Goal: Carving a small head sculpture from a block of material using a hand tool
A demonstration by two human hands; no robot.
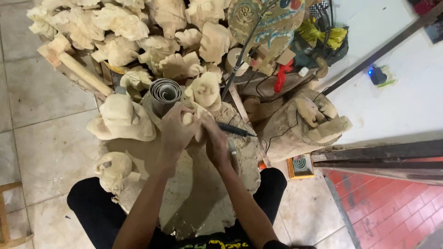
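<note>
Left hand (175,131): fingers curled tight around a small pale wood carving (188,118), at the middle of the stump.
Right hand (216,140): closed on a dark rotary carving tool (234,130), tip touching the carving.
Work surface: dusty tree-stump block (203,193) between the knees.
Far side: pile of unfinished carvings (138,32), sandpaper roll (164,92).

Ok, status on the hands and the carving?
Left hand grips small carving on stump. Right hand on it too. Black tool lies beside. Nothing blocking.
</note>
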